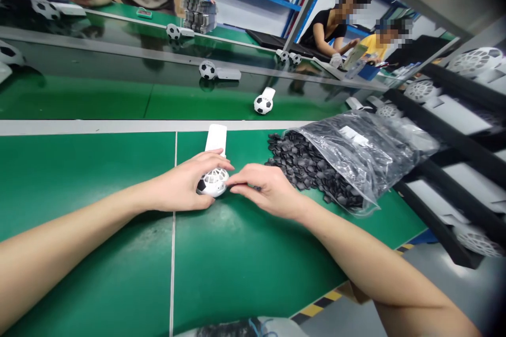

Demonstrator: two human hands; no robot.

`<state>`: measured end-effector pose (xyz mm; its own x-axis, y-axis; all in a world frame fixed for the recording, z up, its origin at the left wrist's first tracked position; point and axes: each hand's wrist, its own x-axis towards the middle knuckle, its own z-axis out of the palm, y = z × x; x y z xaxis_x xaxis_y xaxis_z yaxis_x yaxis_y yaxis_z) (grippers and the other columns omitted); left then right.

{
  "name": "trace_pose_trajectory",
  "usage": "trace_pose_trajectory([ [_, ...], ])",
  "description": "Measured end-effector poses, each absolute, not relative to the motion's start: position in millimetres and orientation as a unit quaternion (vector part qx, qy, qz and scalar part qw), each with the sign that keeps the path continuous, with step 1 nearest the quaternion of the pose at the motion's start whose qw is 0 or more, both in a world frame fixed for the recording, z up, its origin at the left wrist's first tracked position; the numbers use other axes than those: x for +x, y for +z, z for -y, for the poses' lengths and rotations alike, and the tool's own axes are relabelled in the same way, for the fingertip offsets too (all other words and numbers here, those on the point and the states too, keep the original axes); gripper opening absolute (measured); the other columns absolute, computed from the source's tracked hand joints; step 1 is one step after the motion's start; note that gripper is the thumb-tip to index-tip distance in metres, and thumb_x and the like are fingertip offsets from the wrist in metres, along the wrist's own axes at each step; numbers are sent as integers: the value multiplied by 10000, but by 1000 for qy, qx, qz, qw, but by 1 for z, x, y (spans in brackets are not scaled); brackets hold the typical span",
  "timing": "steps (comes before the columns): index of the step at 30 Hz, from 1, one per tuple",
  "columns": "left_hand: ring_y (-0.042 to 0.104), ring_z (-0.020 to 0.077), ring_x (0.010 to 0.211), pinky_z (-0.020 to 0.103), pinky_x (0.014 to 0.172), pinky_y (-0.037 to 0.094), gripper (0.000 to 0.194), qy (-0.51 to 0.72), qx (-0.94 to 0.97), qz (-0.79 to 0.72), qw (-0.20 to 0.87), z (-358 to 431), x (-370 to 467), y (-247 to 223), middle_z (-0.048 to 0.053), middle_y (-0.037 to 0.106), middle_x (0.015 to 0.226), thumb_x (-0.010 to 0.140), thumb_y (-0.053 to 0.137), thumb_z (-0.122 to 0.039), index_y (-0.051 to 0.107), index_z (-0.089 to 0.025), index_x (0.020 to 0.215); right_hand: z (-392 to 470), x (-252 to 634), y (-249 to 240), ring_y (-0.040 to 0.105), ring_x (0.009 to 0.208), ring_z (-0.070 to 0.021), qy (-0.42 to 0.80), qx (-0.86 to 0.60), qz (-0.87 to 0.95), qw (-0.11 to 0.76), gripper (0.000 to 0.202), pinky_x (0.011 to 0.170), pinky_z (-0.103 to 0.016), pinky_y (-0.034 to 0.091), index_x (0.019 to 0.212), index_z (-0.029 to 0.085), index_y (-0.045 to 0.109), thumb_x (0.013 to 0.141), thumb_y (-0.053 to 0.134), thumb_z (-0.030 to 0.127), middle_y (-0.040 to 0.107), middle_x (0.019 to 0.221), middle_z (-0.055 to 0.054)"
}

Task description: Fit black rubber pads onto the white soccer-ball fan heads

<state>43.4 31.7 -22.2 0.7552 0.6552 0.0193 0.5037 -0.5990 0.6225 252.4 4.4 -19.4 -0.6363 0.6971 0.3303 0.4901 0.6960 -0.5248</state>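
Note:
My left hand (190,183) is wrapped round a white football-shaped housing (214,185) on the green work surface, thumb at the near side and fingers over the top. A flat white handle (215,138) sticks out from the housing, pointing away from me. Its front is an open white lattice, with a black patch showing on the left side. My right hand (269,188) is closed in a pinch at the right edge of the housing; whatever lies between the fingertips is too small to make out. Just beyond that hand, small black flat pieces (300,160) spill from a clear plastic bag (371,152).
Finished-looking football units (263,103) lie along the green conveyor belt (118,97) ahead. At right, a black rack (454,116) carries white lattice-fronted units. Across the belt, a person's hand rests on a stack of grey trays (200,13); other people sit farther back.

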Motion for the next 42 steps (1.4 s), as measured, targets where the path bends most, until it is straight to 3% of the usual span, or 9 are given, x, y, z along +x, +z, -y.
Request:
trace_pose_trajectory([
  [3,206,241,1342,386,1075,266,531,125,887,-321,307,-31,43,-21,21,433,1335,667,536,-154,458,-242,1185,-2,249,-16,599,860,-133,200,-350,880,253,188,768,-257,481,1001,187,611,859,489,179,650,918,-46],
  [9,206,247,1341,393,1073,263,497,132,882,-319,320,-31,43,-20,31,441,1325,689,553,-189,462,-243,1175,1,247,-17,602,814,-121,255,-380,839,296,90,771,-246,469,866,189,636,815,563,172,660,850,-15],
  [16,200,260,1339,414,1059,264,411,141,870,-323,345,-32,45,-23,44,458,1303,748,575,-370,492,-242,1130,-2,238,-22,580,692,-102,351,-413,779,315,44,682,-231,468,790,172,634,767,599,158,643,761,4],
  [25,189,257,1337,414,1049,256,332,142,859,-333,363,-30,47,-20,44,486,1253,764,519,-295,503,-227,1089,-10,237,-18,535,664,-93,392,-429,758,296,69,664,-229,430,672,157,601,722,647,151,597,704,20],
  [31,441,237,1141,353,935,374,371,171,834,-345,394,-30,50,-20,43,468,1234,717,528,-238,470,-211,1083,-17,232,-26,480,580,-73,470,-450,698,298,188,568,-205,406,671,157,529,644,712,190,548,643,51],
  [35,487,226,1072,343,889,403,420,147,819,-363,419,-32,47,-20,44,439,1257,703,552,-248,444,-233,1109,-19,252,-22,496,580,-78,423,-472,717,290,127,554,-204,419,731,160,578,709,668,246,568,669,33],
  [38,479,244,1100,356,890,399,445,122,814,-381,421,-35,44,-19,60,355,1342,705,569,-282,432,-249,1126,-14,275,-18,550,645,-102,297,-513,775,219,54,628,-231,446,763,170,641,777,605,207,629,734,2],
  [42,412,252,1181,378,944,362,439,126,823,-372,409,-37,42,-24,55,331,1355,709,565,-295,432,-260,1126,2,288,-24,580,834,-171,131,-478,862,106,116,781,-295,451,876,171,674,802,597,214,671,855,-46],
])
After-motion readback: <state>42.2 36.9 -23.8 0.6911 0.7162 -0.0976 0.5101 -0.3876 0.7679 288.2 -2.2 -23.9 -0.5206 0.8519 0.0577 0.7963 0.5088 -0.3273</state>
